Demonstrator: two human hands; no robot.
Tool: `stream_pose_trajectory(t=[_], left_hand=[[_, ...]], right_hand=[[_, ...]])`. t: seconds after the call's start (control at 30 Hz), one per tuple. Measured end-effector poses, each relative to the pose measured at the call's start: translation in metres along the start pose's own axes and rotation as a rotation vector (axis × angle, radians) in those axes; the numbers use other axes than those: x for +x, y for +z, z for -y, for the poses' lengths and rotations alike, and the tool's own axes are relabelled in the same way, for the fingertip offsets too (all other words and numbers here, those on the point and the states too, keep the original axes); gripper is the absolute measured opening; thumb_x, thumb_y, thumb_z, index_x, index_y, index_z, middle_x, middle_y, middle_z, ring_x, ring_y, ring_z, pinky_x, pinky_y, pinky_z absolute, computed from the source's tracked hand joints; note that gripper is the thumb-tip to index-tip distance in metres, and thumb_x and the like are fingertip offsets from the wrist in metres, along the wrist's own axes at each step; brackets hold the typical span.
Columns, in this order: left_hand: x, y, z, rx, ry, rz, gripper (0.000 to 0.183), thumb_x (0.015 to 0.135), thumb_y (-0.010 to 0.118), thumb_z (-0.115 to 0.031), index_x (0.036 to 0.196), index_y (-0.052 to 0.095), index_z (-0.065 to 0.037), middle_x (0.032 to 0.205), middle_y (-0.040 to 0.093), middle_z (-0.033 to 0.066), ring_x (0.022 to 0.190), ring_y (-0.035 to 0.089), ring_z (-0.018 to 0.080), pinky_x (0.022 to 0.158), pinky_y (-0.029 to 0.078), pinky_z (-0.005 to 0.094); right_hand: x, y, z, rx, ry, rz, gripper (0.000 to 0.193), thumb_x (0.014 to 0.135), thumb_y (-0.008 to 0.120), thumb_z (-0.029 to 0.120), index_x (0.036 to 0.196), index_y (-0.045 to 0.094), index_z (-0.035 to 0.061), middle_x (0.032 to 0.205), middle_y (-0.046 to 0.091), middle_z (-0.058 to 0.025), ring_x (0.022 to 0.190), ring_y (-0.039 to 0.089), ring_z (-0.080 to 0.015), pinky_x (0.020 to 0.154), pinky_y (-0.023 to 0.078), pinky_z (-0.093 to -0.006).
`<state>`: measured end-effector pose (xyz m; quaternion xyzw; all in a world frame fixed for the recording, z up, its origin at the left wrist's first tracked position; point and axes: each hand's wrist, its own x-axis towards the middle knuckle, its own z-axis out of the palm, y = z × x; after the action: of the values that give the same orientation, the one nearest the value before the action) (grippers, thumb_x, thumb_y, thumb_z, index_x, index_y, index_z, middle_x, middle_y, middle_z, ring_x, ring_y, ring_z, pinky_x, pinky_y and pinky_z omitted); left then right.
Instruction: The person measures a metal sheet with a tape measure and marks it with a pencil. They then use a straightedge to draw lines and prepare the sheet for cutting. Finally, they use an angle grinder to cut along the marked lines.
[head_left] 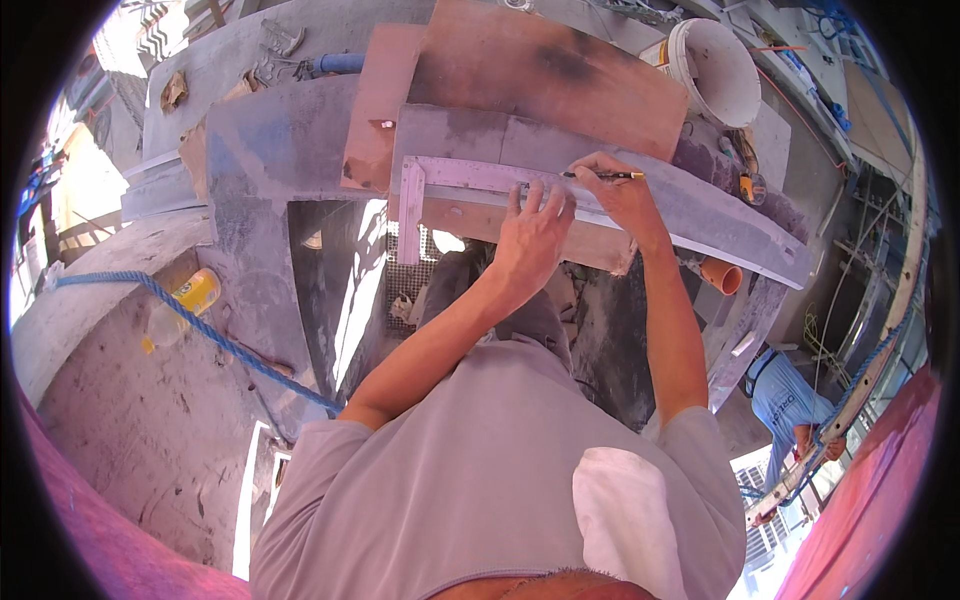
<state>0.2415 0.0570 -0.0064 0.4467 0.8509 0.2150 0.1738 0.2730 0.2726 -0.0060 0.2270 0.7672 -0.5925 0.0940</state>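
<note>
A light L-shaped carpenter's square [465,176] lies on a grey board [470,130] in front of me. Its short arm hangs down past the board's near edge at the left. My left hand [537,222] rests on the square's long arm with its fingers stretched out and slightly spread. Just to the right, my right hand [615,195] pinches a dark pencil [636,175] with a yellowish end. The pencil's tip points left, close to the board beside the square.
Reddish-brown sheets [540,75] lie beyond the board. A white bucket [715,75] is tipped at the far right, above a yellow power tool [750,187] and an orange pipe piece [722,276]. A blue rope [190,315] crosses at left near a yellow-labelled bottle [197,290]. Another person [785,400] works at lower right.
</note>
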Motion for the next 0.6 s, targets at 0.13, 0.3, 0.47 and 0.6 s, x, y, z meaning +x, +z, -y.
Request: stream_pose_trajectory(t=[0.13,0.3,0.47,0.6], left_hand=[[0.0,-0.007,0.0,-0.008,0.004,-0.028,0.055,0.09,0.068,-0.006,0.145,0.071,-0.007,0.154,0.055,0.0212,0.152,0.046,0.0481,0.124,0.042,0.069],[-0.001,0.003,0.004,-0.027,0.015,-0.022,0.051,0.09,0.069,-0.007,0.141,0.074,-0.008,0.153,0.056,0.019,0.152,0.047,0.046,0.122,0.044,0.0697],[0.002,-0.001,0.009,-0.027,0.051,-0.014,0.059,0.085,0.07,0.0,0.144,0.069,-0.002,0.151,0.058,0.0197,0.151,0.048,0.0438,0.122,0.048,0.0595],[-0.004,-0.011,0.029,-0.205,0.096,0.033,0.066,0.08,0.069,0.008,0.145,0.065,0.004,0.154,0.058,0.022,0.15,0.049,0.0432,0.121,0.05,0.0489]], right_hand=[[0.026,0.041,0.018,0.058,-0.019,0.096,0.023,0.106,0.074,0.023,0.113,0.079,0.002,0.101,0.078,-0.004,0.091,0.066,-0.0115,0.085,0.056,-0.0315],[0.037,0.061,0.033,-0.008,-0.123,0.118,0.023,0.107,0.073,0.024,0.115,0.079,0.0026,0.102,0.079,-0.0058,0.093,0.07,-0.0128,0.085,0.057,-0.0318],[0.017,0.046,0.014,0.228,-0.075,-0.121,0.027,0.113,0.068,0.025,0.119,0.078,0.001,0.104,0.079,-0.0071,0.096,0.074,-0.0146,0.091,0.057,-0.0306],[-0.028,0.027,-0.03,0.274,-0.103,-0.348,0.031,0.117,0.062,0.026,0.126,0.075,-0.0006,0.106,0.078,-0.0079,0.099,0.075,-0.0163,0.097,0.057,-0.033]])
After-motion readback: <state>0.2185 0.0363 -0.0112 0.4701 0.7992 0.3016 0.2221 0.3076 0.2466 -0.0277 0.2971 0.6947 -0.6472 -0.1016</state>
